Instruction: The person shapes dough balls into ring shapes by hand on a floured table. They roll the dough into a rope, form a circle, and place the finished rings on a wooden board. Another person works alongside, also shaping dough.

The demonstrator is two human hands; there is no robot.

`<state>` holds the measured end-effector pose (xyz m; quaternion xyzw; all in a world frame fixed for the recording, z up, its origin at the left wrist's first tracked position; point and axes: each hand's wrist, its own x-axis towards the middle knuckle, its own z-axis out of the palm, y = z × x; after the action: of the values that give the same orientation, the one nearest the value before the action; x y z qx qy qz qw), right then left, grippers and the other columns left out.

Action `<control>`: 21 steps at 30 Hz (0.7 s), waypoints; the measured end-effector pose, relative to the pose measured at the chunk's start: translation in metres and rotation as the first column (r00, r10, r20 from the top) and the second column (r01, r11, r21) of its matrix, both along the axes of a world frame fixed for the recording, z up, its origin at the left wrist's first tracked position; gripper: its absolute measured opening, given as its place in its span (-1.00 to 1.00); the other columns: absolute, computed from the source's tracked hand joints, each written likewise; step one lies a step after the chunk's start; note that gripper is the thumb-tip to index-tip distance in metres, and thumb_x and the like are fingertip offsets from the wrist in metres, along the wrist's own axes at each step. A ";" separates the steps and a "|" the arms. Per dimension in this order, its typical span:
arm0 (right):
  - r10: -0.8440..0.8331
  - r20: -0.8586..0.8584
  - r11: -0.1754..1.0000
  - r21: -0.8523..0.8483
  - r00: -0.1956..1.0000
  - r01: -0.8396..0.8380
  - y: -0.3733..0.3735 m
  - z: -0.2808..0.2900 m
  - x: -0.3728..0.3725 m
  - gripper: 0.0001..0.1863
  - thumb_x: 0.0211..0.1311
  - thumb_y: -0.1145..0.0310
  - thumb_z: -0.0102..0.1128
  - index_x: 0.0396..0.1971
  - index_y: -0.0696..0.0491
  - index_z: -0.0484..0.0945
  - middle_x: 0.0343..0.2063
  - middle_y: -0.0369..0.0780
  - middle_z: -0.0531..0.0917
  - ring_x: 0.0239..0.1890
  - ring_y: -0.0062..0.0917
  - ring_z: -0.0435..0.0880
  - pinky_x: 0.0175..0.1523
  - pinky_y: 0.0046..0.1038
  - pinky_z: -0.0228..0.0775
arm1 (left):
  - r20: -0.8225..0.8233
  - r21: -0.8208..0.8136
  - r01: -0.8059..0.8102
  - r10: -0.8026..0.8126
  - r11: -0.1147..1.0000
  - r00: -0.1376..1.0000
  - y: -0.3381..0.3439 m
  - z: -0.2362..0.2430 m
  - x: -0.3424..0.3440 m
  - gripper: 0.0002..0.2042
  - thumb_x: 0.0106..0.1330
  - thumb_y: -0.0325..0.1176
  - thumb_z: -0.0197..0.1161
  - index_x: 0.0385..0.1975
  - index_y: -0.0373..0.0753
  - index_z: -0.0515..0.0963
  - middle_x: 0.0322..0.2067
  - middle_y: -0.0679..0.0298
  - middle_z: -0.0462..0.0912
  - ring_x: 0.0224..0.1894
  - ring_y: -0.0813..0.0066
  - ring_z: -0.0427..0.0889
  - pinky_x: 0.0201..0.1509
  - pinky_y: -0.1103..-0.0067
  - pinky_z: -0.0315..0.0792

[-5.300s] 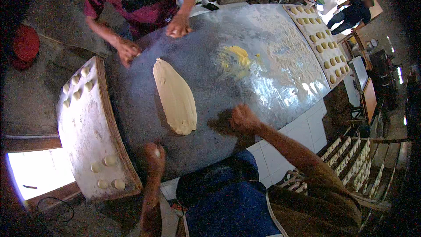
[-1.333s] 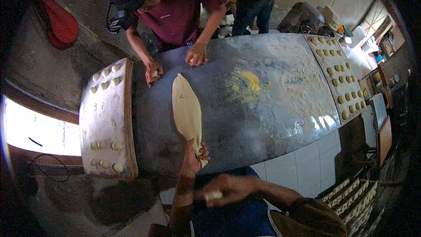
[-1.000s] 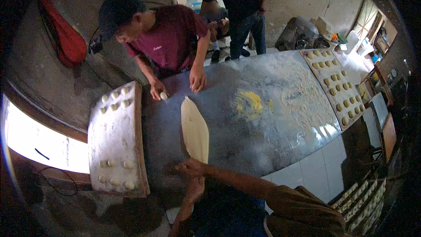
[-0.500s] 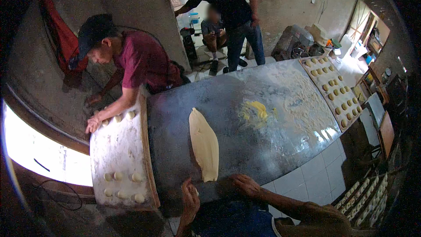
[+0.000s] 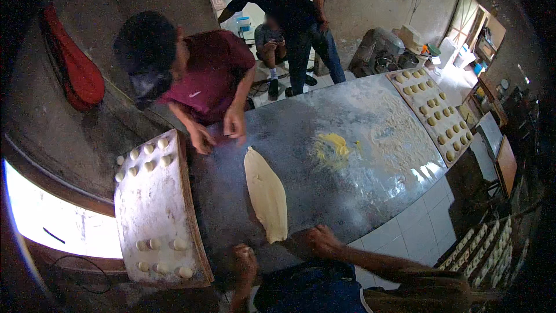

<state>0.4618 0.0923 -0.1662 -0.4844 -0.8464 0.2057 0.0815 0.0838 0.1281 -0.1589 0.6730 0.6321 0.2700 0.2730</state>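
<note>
A long, flat sheet of pale dough (image 5: 267, 197) lies lengthwise on the dark worktable (image 5: 226, 220), its near end between my two hands. My left hand (image 5: 245, 262) is at the near edge, left of the dough, with fingers curled closed; whatever they may hold is hidden. To the right of the dough, my right hand (image 5: 323, 242) rests on the table edge in a loose fist, apart from the dough. Across the table, a co-worker's hands (image 5: 217, 132) hover near the dough's far tip, blurred by motion.
On the left, a floured board (image 5: 153, 203) carries several round dough pieces; another tray (image 5: 414, 98) of them stands at the far right end. Yellow fat (image 5: 336, 146) and flour (image 5: 382, 124) smear the tabletop. A rack (image 5: 483, 252) of dough pieces is at lower right. Two people stay behind.
The co-worker has turned from the left board to the table, hands now near the dough's far tip. Another dough piece row shows on the board. My left hand has closed and lowered slightly.
</note>
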 end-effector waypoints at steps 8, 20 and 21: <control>-0.162 0.079 0.987 0.012 0.984 0.161 0.075 0.104 -0.082 -0.53 0.36 0.03 0.09 0.00 0.14 0.52 0.00 -0.03 0.50 0.09 -0.14 0.45 0.25 -0.04 0.21 | -0.010 0.257 -0.216 0.226 0.942 0.974 0.030 0.032 0.045 -0.58 0.37 -0.19 0.27 -0.03 -0.39 0.31 -0.22 0.02 0.45 -0.21 0.10 0.50 -0.13 0.23 0.42; -0.201 -0.054 0.976 0.077 0.978 0.205 0.065 0.054 -0.063 -0.49 0.38 0.02 0.10 0.00 0.20 0.42 -0.01 0.01 0.48 0.17 -0.10 0.41 0.32 -0.06 0.18 | -0.085 0.274 -0.004 0.029 0.962 0.996 0.019 0.052 0.039 -0.75 0.38 -0.39 0.23 -0.09 -0.34 0.35 -0.30 0.06 0.49 -0.24 0.06 0.56 -0.13 0.18 0.42; -0.139 -0.156 0.990 -0.022 0.978 0.137 0.043 0.024 -0.045 -0.49 0.37 0.02 0.11 -0.01 0.20 0.42 -0.03 0.02 0.48 0.16 -0.10 0.41 0.31 -0.07 0.19 | -0.128 0.335 0.132 -0.094 0.933 0.987 0.003 0.048 0.025 -0.77 0.38 -0.40 0.22 -0.11 -0.33 0.35 -0.31 0.06 0.47 -0.24 0.05 0.55 -0.11 0.17 0.41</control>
<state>0.4170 0.1349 -0.1422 -0.5246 -0.8005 0.2420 0.1594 0.1091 0.1310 -0.1111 0.7594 0.5496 0.3223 0.1317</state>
